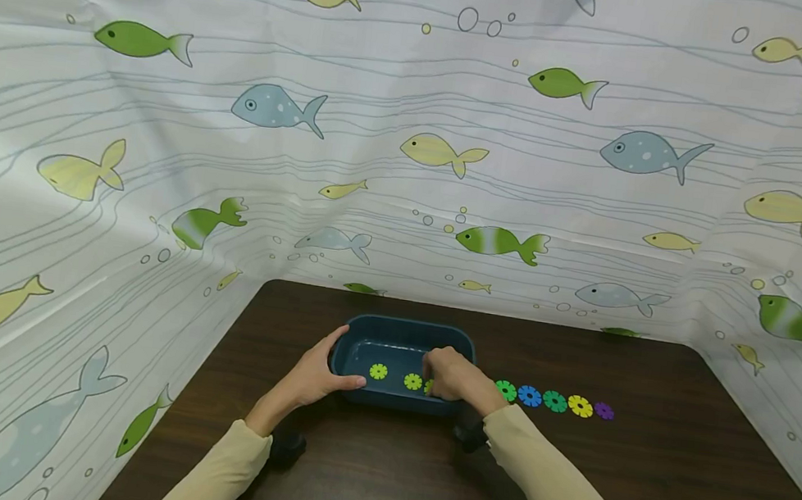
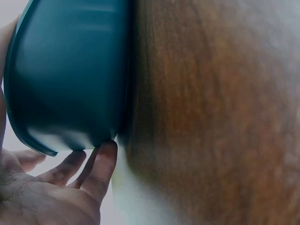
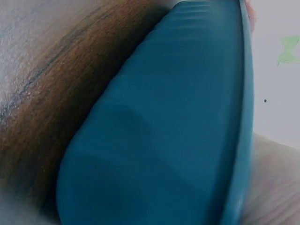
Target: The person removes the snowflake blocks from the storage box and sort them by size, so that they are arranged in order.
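A dark blue plastic basin stands on the table. My left hand holds its left end, thumb over the near rim and fingertips against the outer wall. My right hand reaches over the near rim into the right part of the basin, fingers bent downward. Inside are two yellow-green flower-shaped discs, a left one and a middle one. A third yellow-green disc shows partly beneath my right hand; I cannot tell whether the hidden fingertips pinch it.
Right of the basin, a row of flower-shaped discs lies on the dark wooden table: green, blue, teal, yellow and purple. A white fish-patterned sheet encloses the back and sides.
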`<state>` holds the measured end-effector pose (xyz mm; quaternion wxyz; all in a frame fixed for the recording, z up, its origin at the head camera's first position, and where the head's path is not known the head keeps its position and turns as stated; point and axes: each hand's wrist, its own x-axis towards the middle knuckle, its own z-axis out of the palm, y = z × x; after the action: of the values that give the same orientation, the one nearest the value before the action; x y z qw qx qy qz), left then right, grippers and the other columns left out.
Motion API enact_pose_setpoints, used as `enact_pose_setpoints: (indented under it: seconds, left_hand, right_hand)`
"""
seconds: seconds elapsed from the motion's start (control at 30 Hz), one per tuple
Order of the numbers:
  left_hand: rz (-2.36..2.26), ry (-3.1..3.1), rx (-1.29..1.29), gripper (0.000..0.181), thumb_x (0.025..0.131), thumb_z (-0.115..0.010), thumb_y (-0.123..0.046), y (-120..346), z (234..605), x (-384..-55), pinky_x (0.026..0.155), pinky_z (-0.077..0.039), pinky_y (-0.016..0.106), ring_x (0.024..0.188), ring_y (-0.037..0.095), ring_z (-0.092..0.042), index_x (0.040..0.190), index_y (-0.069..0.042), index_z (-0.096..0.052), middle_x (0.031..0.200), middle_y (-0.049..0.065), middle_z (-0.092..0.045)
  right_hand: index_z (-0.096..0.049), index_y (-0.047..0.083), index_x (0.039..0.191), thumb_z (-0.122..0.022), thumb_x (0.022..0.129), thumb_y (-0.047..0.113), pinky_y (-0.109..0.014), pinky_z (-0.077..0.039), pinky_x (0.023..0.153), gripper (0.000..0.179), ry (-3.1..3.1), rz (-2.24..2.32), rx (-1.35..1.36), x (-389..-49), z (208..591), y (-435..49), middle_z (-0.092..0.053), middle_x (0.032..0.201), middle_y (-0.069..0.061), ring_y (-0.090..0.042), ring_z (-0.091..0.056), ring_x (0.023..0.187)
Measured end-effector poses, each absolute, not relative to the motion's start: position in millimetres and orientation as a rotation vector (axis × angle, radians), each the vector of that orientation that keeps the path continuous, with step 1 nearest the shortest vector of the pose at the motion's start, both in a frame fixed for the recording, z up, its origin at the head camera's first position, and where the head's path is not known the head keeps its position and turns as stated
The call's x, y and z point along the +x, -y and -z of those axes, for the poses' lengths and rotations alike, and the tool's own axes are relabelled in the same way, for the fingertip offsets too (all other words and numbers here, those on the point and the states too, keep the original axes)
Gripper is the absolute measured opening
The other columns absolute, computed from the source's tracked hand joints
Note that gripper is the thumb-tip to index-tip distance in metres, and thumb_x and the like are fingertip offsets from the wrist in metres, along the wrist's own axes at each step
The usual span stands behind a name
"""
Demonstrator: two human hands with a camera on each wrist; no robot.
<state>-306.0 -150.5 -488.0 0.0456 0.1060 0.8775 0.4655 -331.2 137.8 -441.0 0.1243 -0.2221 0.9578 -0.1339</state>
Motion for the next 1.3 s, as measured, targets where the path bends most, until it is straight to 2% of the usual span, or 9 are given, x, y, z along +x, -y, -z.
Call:
enact_pose_setpoints:
  seconds: [0.1, 0.2, 0.27, 0.33, 0.63, 0.83, 0.97, 1.1, 1.3]
  left_hand:
    - [-1.411, -2.686, 0.323, 0.118, 0.085, -0.089, -0.055, 150, 488, -306, 0.124, -0.039, 0.075, 0.157, 0.052, -0.04, 0.174, -0.011, -0.025, 0.179, 0.026, -0.027]
    - [-1.404, -2.692, 0.325, 0.119, 0.084, -0.089, -0.057, 149, 487, -305, 0.123, -0.038, 0.076, 0.157, 0.053, -0.039, 0.174, -0.011, -0.025, 0.179, 0.027, -0.027]
    - [-1.397, -2.696, 0.33, 0.119, 0.085, -0.089, -0.057, 149, 487, -305, 0.123, -0.037, 0.077, 0.158, 0.053, -0.039, 0.174, -0.011, -0.025, 0.179, 0.027, -0.027]
    - [-1.391, -2.698, 0.334, 0.119, 0.085, -0.09, -0.057, 149, 487, -305, 0.123, -0.037, 0.077, 0.159, 0.054, -0.038, 0.174, -0.011, -0.025, 0.179, 0.027, -0.026]
    - [-1.381, -2.708, 0.343, 0.119, 0.084, -0.09, -0.056, 149, 486, -305, 0.123, -0.038, 0.077, 0.157, 0.053, -0.039, 0.173, -0.01, -0.026, 0.178, 0.027, -0.028]
    - [-1.383, -2.703, 0.336, 0.118, 0.085, -0.09, -0.055, 149, 487, -305, 0.123, -0.037, 0.078, 0.158, 0.053, -0.039, 0.173, -0.011, -0.025, 0.179, 0.027, -0.028]
    - [-1.376, -2.706, 0.332, 0.118, 0.085, -0.09, -0.054, 149, 486, -305, 0.123, -0.036, 0.078, 0.159, 0.054, -0.037, 0.174, -0.011, -0.025, 0.179, 0.027, -0.027]
    - [-1.367, -2.713, 0.339, 0.119, 0.085, -0.09, -0.055, 149, 486, -304, 0.123, -0.036, 0.078, 0.159, 0.054, -0.037, 0.174, -0.011, -0.025, 0.179, 0.027, -0.026]
    - [-1.382, -2.705, 0.339, 0.118, 0.085, -0.09, -0.054, 150, 487, -305, 0.123, -0.035, 0.079, 0.16, 0.054, -0.036, 0.174, -0.011, -0.025, 0.18, 0.027, -0.026]
  right_hand:
    - [-0.079, 0.005, 0.11, -0.081, 0.094, -0.002, -0.041, -0.059, 0.08, 0.018, -2.76, 0.386, -0.662, -330, 438, -140, -0.075, 0.124, -0.02, -0.024, -0.065, 0.092]
    - [-0.08, 0.007, 0.116, -0.073, 0.094, -0.009, -0.037, -0.048, 0.07, 0.028, -2.723, 0.377, -0.667, -330, 435, -141, -0.072, 0.133, -0.023, -0.023, -0.057, 0.086]
    - [-0.08, 0.008, 0.118, -0.069, 0.094, -0.012, -0.036, -0.042, 0.066, 0.033, -2.704, 0.362, -0.671, -330, 434, -142, -0.071, 0.136, -0.023, -0.023, -0.054, 0.085]
    - [-0.081, 0.009, 0.119, -0.068, 0.094, -0.014, -0.035, -0.04, 0.066, 0.037, -2.69, 0.349, -0.678, -330, 434, -142, -0.071, 0.137, -0.022, -0.023, -0.053, 0.085]
    - [-0.083, 0.003, 0.115, -0.071, 0.092, -0.013, -0.035, -0.046, 0.07, 0.03, -2.699, 0.384, -0.78, -331, 435, -148, -0.078, 0.119, -0.019, -0.02, -0.055, 0.08]
    - [-0.083, 0.0, 0.111, -0.084, 0.089, -0.003, -0.036, -0.063, 0.075, 0.022, -2.753, 0.465, -0.887, -328, 437, -153, -0.08, 0.102, -0.013, -0.019, -0.07, 0.083]
    - [-0.084, 0.001, 0.109, -0.088, 0.089, 0.005, -0.029, -0.061, 0.073, 0.02, -2.796, 0.524, -0.953, -326, 439, -158, -0.079, 0.094, -0.008, -0.012, -0.068, 0.08]
    - [-0.084, 0.003, 0.109, -0.09, 0.09, 0.012, -0.023, -0.058, 0.072, 0.022, -2.833, 0.577, -1.011, -323, 442, -164, -0.08, 0.095, -0.005, -0.008, -0.066, 0.08]
    - [-0.084, 0.004, 0.11, -0.092, 0.088, 0.019, -0.023, -0.059, 0.077, 0.028, -2.905, 0.736, -0.93, -315, 443, -174, -0.077, 0.103, -0.005, -0.011, -0.066, 0.088]
